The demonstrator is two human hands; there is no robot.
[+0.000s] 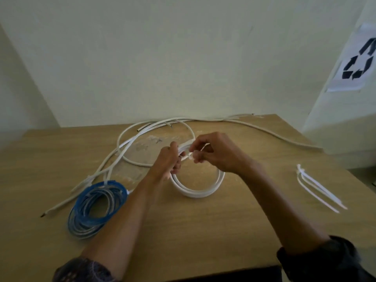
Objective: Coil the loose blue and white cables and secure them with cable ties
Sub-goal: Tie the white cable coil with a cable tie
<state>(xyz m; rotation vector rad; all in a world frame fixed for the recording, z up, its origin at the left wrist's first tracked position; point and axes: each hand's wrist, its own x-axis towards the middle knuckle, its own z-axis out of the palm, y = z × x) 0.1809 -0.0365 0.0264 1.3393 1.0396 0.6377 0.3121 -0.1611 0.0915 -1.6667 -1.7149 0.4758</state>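
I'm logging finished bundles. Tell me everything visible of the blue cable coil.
The blue cable coil lies flat on the wooden table, near-left, unheld. Many thin, plastic-looking blue loops with pale glints form a rough ring with an open centre. A white tie wraps its far edge, where loose white cables meet it. The left forearm passes just beside its right side; whether they touch cannot be told.

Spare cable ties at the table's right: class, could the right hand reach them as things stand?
Probably yes: the spare cable ties lie uncovered with bare table between. But the right hand must first release the tie it pinches at the white coil.
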